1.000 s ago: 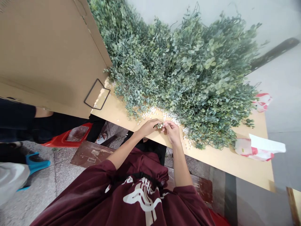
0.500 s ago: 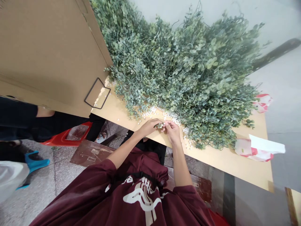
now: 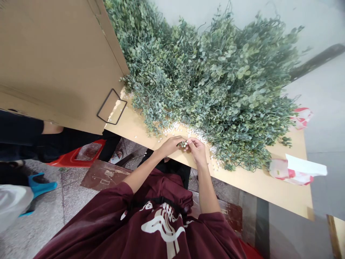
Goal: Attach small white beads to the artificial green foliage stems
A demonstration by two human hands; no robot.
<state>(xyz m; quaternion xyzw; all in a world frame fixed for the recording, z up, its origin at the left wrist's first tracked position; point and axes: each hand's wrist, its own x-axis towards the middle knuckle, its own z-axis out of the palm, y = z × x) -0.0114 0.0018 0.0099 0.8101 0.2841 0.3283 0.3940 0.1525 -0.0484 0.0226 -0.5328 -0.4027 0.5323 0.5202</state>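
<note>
- Movement since the earlier frame: slight; the view has shifted a little, and both hands keep nearly the same position.
- Sprig (image 3: 183,144): small, green-leaved, dotted with whitish bits; held above the desk (image 3: 285,190) near its front edge; finer detail too small to tell.
- Left hand (image 3: 171,145): fingers closed around the sprig.
- Right hand (image 3: 198,150): thumb and fingers drawn together at the sprig's right end; anything pinched between them cannot be made out.
- Beyond: scattered white pieces (image 3: 198,135), then heaped grey-green foliage (image 3: 205,82).
</note>
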